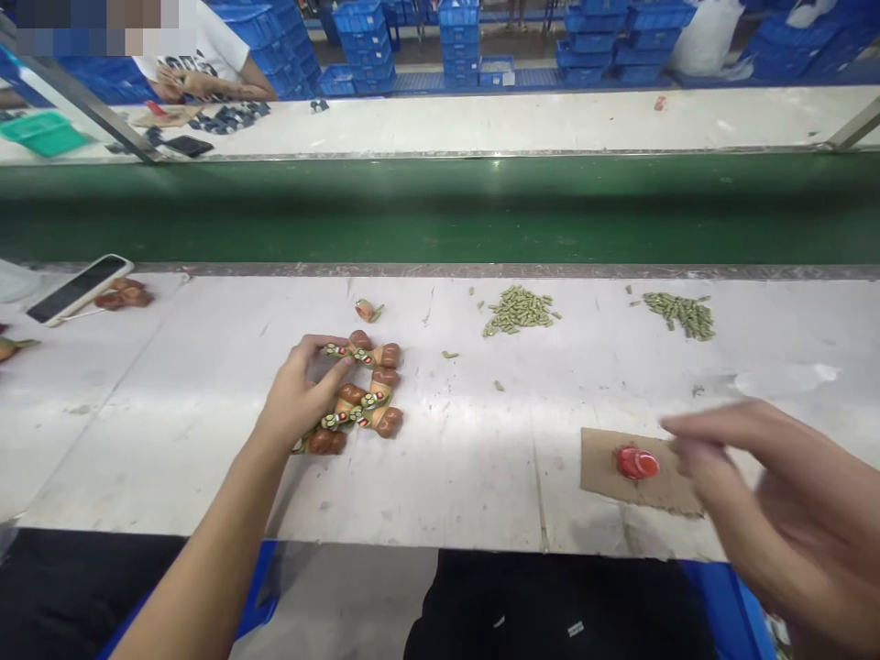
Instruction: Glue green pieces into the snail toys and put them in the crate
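A cluster of small painted figurines (385, 376), with brown rounded ends and green, red and white detail, lies on the white table left of the middle. My left hand (301, 390) reaches in from their left side. Its thumb and forefinger close around the green end of the top figurine (361, 348); the other fingers are mostly hidden. On the right, my right hand (770, 495) is blurred by motion beside a piece of cardboard (598, 472) with a glossy red blob (638, 463) on it. Whether its fingers hold anything does not show.
Two piles of small green pieces (521, 310) (680, 314) lie farther back. A single figurine (368, 311) sits behind the cluster. At left are a phone (81, 289) and more brown pieces (125, 294). Beyond the green belt (440, 206), a person (206, 55) works at another table.
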The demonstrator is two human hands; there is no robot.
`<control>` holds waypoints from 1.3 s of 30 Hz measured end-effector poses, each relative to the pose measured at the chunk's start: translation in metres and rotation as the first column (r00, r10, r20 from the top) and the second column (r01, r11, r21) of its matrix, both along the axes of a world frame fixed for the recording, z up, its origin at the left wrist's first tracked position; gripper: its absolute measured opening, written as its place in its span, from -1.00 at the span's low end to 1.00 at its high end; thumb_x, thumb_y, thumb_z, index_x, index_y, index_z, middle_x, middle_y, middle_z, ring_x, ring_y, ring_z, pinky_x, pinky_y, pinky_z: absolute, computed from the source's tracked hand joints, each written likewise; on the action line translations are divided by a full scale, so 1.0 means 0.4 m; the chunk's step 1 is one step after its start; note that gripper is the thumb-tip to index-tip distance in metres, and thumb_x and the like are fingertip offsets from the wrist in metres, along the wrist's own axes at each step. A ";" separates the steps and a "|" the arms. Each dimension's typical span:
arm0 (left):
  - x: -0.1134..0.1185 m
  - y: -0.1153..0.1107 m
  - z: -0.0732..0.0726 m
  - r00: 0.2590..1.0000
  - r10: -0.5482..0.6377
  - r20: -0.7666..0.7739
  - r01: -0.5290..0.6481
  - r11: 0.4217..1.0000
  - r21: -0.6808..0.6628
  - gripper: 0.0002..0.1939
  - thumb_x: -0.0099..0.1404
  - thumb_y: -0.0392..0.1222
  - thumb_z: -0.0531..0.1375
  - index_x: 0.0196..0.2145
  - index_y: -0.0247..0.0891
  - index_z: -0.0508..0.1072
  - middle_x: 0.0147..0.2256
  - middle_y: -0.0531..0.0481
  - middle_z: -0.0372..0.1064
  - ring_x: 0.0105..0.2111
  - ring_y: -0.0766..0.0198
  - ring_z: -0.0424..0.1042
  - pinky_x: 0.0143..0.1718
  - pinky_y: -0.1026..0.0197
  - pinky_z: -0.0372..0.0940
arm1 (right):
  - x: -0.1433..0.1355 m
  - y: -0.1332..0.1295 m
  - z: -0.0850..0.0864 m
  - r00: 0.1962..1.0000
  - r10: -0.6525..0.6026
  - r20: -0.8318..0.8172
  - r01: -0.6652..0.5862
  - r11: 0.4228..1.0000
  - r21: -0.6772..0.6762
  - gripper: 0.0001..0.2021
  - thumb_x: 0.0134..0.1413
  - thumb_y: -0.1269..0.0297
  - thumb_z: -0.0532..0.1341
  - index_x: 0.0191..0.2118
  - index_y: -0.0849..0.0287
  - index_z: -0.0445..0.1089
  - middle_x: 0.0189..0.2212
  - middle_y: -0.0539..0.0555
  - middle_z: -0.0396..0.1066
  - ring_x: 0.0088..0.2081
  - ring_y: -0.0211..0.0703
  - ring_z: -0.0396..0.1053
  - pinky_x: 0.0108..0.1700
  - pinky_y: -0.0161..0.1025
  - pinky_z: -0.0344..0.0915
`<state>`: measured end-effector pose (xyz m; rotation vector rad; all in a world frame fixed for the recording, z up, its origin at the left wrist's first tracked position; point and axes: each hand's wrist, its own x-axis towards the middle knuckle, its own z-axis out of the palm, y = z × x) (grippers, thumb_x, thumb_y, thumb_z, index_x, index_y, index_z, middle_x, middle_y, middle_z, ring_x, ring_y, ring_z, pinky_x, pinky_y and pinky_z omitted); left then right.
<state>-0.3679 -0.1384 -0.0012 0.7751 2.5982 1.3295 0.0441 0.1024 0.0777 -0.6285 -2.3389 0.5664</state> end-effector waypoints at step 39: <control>0.718 0.224 0.064 0.484 -0.624 0.613 0.286 0.775 0.563 -0.94 0.65 -0.16 0.32 -0.06 -0.04 0.63 -0.30 0.09 0.62 -0.31 0.27 0.57 -0.24 0.25 0.45 | 0.052 -0.082 -0.068 0.941 -0.091 -0.325 -0.272 0.367 -0.890 -0.84 0.38 0.40 0.49 -0.10 -0.06 0.81 -0.42 -0.05 0.67 -0.38 -0.27 0.65 -0.27 -0.41 0.64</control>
